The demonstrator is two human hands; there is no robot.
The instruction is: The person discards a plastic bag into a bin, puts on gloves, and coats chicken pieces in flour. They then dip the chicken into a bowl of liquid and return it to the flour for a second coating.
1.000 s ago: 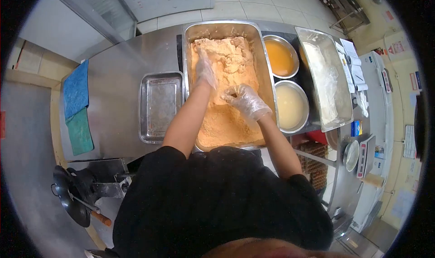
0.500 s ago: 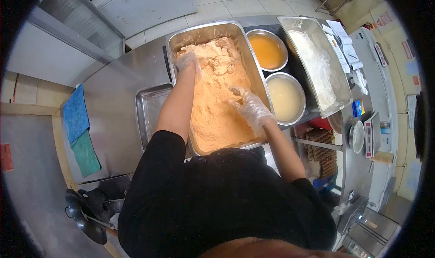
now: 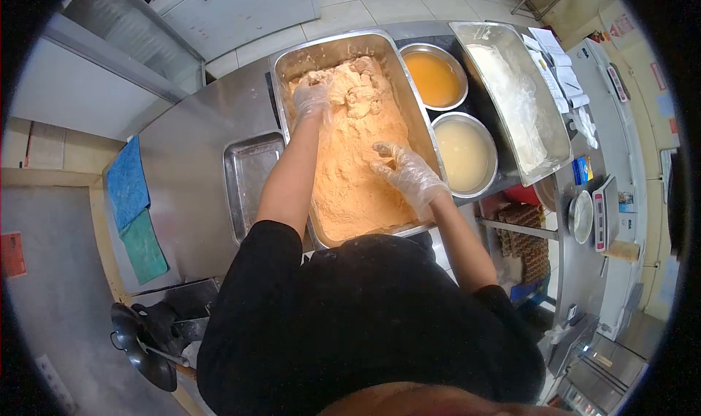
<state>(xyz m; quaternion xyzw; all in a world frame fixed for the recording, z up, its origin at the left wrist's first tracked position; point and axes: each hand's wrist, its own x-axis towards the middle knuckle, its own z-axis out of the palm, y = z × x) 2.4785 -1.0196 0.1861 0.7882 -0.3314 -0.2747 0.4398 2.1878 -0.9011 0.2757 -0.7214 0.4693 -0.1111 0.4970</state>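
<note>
A deep steel pan [image 3: 415, 102] in front of me is filled with orange breading flour [image 3: 358, 182], with lumpy coated pieces [image 3: 358, 84] heaped at its far end. My left hand [image 3: 312, 98], in a clear plastic glove, presses into the heap near the pan's far left side. Also gloved, my right hand [image 3: 405, 169] hovers over the flour near the pan's right wall, fingers spread and holding nothing.
A shallow steel tray [image 3: 252, 179] lies left of the pan. To the right are a bowl of orange liquid [image 3: 434, 76], a bowl of pale liquid [image 3: 466, 153] and a long tray of white flour [image 3: 518, 98]. Blue and green cloths [image 3: 131, 212] lie at far left. A scale [image 3: 602, 212] sits far right.
My right hand has opened from a loose fist and shifted toward the pan's right wall. My left hand stays pushed into the heap at the far end.
</note>
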